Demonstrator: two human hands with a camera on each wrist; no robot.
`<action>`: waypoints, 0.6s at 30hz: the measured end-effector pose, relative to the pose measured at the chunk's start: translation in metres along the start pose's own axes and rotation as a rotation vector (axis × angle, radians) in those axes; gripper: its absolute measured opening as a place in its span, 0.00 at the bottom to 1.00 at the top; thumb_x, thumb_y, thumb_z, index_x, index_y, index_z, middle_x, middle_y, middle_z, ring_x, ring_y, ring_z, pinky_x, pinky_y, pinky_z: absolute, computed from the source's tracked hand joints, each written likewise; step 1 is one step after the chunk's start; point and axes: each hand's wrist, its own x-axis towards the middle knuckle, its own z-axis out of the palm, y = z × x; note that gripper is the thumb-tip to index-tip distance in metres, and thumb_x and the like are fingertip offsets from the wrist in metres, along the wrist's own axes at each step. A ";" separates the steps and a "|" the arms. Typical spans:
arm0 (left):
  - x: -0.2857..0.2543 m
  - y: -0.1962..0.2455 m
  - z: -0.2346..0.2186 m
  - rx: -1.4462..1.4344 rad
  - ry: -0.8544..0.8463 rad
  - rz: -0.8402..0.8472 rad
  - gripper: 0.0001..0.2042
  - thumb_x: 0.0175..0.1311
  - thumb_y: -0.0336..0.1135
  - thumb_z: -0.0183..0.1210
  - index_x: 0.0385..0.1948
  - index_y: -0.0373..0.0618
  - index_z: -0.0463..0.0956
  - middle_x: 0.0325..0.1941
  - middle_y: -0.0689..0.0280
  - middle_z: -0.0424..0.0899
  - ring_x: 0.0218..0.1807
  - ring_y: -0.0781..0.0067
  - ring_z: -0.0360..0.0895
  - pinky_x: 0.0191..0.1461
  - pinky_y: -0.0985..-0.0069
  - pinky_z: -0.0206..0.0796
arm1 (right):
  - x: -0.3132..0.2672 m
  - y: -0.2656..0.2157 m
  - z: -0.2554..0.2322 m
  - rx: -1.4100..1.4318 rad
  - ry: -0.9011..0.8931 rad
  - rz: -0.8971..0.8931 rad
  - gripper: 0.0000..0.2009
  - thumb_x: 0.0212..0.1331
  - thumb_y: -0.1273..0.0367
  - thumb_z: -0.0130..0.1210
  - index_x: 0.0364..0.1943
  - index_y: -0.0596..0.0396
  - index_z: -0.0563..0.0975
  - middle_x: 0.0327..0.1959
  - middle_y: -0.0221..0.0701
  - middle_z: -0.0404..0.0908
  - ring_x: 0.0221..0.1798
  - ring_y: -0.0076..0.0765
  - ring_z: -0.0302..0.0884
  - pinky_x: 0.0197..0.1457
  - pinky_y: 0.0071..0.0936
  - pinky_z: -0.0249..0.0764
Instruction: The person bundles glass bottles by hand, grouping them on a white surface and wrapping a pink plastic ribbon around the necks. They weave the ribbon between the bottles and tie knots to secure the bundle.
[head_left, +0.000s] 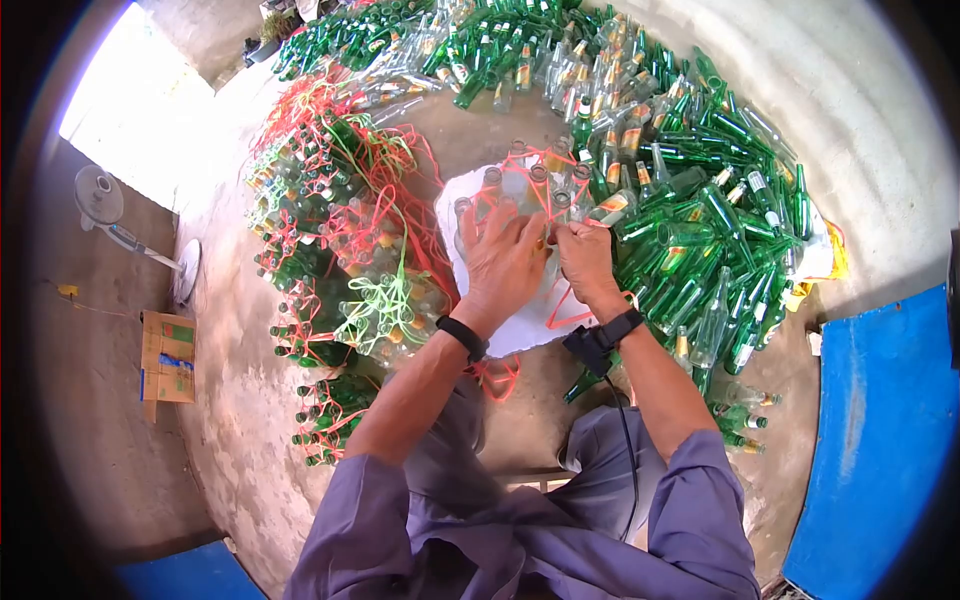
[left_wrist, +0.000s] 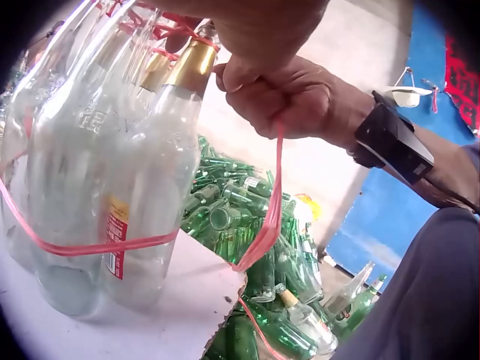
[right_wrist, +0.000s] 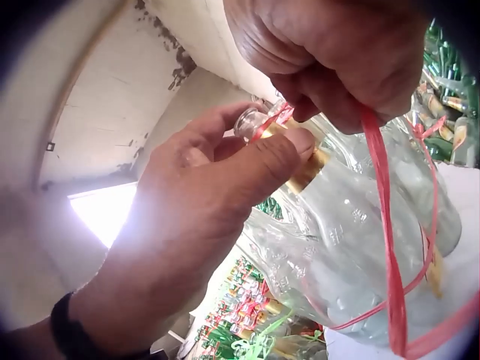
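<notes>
A cluster of clear glass bottles [left_wrist: 142, 172] stands upright on a white board [head_left: 510, 330], a pink plastic twine [left_wrist: 97, 247] looped round their lower bodies. More pink strands run between the necks. My left hand [head_left: 505, 262] grips a gold-foiled bottle neck [right_wrist: 309, 176], its thumb lying against the foil in the right wrist view. Close beside it, my right hand [head_left: 587, 262] has its fingers curled round the pink twine, and a length of it hangs down from the fist in both wrist views. The right fingertips are partly hidden, right at the bottle necks.
Loose green bottles [head_left: 690, 250] lie heaped at the right and along the back. Bundled bottles [head_left: 310, 330] tied with pink and green twine stand at the left. Farther left are a white fan [head_left: 98, 195] and a cardboard box [head_left: 167, 355]. A blue panel [head_left: 875, 420] stands at right.
</notes>
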 end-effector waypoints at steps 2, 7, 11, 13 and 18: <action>0.003 0.000 0.000 -0.015 0.057 0.017 0.23 0.50 0.36 0.66 0.51 0.51 0.75 0.42 0.69 0.83 0.64 0.63 0.67 0.71 0.42 0.38 | -0.002 -0.004 0.000 -0.044 0.002 -0.014 0.14 0.58 0.70 0.53 0.20 0.68 0.78 0.11 0.31 0.69 0.16 0.21 0.60 0.22 0.30 0.60; 0.004 -0.002 -0.003 -0.053 0.115 0.011 0.19 0.47 0.32 0.65 0.45 0.51 0.78 0.36 0.69 0.82 0.60 0.63 0.69 0.69 0.41 0.41 | -0.004 0.000 0.002 -0.151 0.020 -0.122 0.14 0.58 0.70 0.53 0.20 0.68 0.77 0.10 0.38 0.67 0.16 0.24 0.59 0.22 0.33 0.61; 0.003 -0.007 -0.006 -0.079 0.064 -0.010 0.21 0.45 0.32 0.67 0.46 0.53 0.78 0.38 0.70 0.84 0.61 0.63 0.69 0.71 0.43 0.40 | -0.002 0.006 -0.001 -0.229 0.000 -0.220 0.15 0.58 0.70 0.53 0.18 0.68 0.74 0.10 0.41 0.65 0.15 0.25 0.57 0.22 0.34 0.61; 0.005 -0.011 -0.009 -0.093 0.030 -0.021 0.22 0.44 0.32 0.68 0.47 0.53 0.79 0.40 0.70 0.85 0.62 0.64 0.69 0.72 0.45 0.38 | -0.002 0.001 0.000 -0.258 -0.007 -0.272 0.15 0.58 0.70 0.53 0.18 0.68 0.73 0.10 0.41 0.64 0.15 0.25 0.57 0.22 0.34 0.60; 0.011 -0.023 -0.011 -0.129 -0.009 -0.033 0.22 0.42 0.32 0.69 0.45 0.55 0.81 0.41 0.70 0.87 0.62 0.63 0.70 0.72 0.46 0.40 | 0.002 -0.013 -0.002 -0.188 -0.082 -0.213 0.14 0.58 0.69 0.53 0.21 0.68 0.75 0.11 0.41 0.65 0.16 0.25 0.58 0.24 0.33 0.62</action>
